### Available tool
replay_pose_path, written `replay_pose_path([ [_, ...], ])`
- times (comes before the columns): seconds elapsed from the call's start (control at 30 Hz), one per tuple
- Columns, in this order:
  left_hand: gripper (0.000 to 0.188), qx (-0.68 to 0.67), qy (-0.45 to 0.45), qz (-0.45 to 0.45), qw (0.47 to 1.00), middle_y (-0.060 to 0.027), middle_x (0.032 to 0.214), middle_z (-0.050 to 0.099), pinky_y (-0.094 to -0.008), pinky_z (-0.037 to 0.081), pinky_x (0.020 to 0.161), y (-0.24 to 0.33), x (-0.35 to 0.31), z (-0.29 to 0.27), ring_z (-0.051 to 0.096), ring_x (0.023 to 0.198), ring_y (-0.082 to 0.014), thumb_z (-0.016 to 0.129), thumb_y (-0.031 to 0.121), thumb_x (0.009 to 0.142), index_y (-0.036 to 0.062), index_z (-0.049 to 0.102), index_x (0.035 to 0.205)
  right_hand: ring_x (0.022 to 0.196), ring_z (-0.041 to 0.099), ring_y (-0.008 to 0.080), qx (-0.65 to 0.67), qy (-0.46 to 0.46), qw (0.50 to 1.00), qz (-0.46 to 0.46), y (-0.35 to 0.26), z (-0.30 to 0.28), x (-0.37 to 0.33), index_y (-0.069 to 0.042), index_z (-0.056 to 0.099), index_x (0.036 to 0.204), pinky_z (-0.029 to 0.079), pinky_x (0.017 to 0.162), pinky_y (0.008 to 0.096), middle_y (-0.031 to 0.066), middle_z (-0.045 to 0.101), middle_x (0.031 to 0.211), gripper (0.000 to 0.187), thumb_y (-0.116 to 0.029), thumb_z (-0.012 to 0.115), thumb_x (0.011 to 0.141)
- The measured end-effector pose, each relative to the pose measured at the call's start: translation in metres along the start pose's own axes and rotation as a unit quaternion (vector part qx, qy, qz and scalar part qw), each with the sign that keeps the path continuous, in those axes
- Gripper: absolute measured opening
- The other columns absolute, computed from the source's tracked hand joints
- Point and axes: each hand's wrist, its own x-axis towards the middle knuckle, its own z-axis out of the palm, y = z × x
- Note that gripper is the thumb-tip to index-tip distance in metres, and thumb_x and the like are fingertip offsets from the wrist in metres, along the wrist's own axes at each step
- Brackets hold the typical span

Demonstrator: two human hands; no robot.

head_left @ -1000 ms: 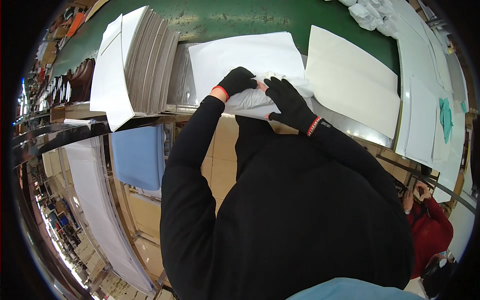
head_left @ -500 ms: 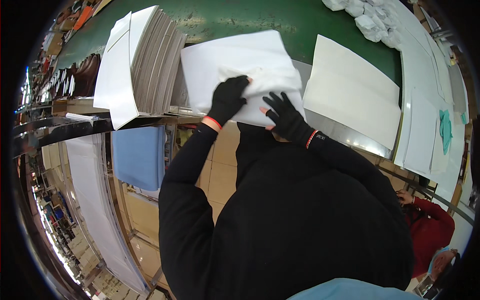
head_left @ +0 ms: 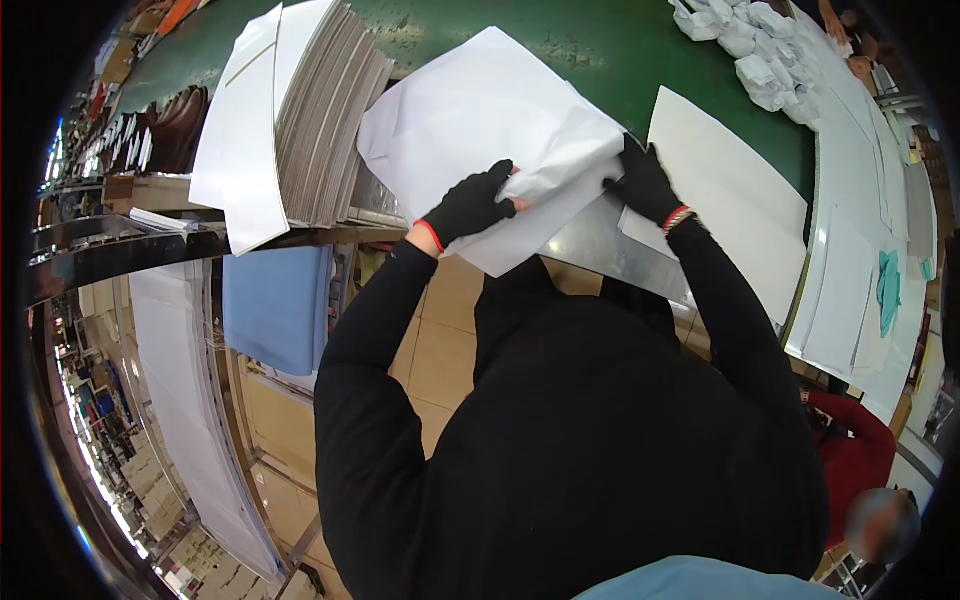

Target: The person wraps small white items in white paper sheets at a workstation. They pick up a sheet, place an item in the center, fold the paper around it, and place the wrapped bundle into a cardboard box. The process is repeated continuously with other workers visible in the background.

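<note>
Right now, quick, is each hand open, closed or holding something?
Left hand: partly curled, touching the paper; whether it grips can't be told.
Right hand: at the paper's right corner; grip can't be told.

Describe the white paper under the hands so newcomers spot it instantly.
Find the green worktop. At its near edge, a black-gloved left hand and black-gloved right hand touch white paper. Unlike the smooth cream sheet to its right, it has raised folds.
</note>
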Motion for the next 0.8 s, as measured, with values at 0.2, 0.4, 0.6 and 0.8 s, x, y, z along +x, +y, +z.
replay_pose_path([
  [0.2,0.076,-0.070,-0.078,0.035,0.994,-0.0221,0.122,0.060,-0.0372,0.042,0.095,-0.033,0.028,-0.007,0.057,0.113,-0.0315,0.060,0.056,0.084,-0.0008,0.048,0.133,0.118,0.050,0.0321,0.168,0.152,0.967,-0.113,-0.079,-0.081,0.021,-0.007,0.055,0.124,0.037,0.103,0.0430,0.0145,0.055,0.123,0.045,-0.011,0.066,0.081],
  [0.4,0.062,-0.054,-0.004,0.036,0.998,-0.0218,0.111,0.064,-0.0360,0.045,0.089,-0.068,0.056,-0.018,0.060,0.104,-0.0303,0.063,0.051,0.083,-0.0016,0.060,0.116,0.139,0.027,0.0330,0.050,-0.062,0.974,-0.211,-0.105,-0.005,0.027,-0.009,0.034,0.142,0.014,0.109,0.0631,0.0135,0.032,0.149,0.079,-0.039,0.070,0.079],
  [0.6,0.043,0.034,0.101,-0.029,0.994,-0.0128,0.091,0.068,-0.0324,0.048,0.079,-0.041,0.043,-0.021,0.065,0.086,-0.0228,0.067,0.042,0.083,0.0071,0.063,0.107,0.134,0.034,0.0330,0.018,-0.083,0.973,-0.213,-0.091,0.008,0.040,-0.009,0.040,0.138,0.014,0.107,0.0651,0.0166,0.043,0.139,0.083,-0.043,0.074,0.070],
  [0.8,0.044,0.007,0.069,0.033,0.997,-0.0120,0.093,0.067,-0.0334,0.046,0.081,-0.039,0.020,0.001,0.062,0.088,-0.0242,0.074,0.040,0.074,0.0077,0.064,0.101,0.135,0.032,0.0343,0.069,-0.003,0.988,-0.141,-0.072,-0.007,0.004,-0.007,0.040,0.137,0.012,0.112,0.0606,0.0158,0.044,0.136,0.086,-0.040,0.077,0.066],
])
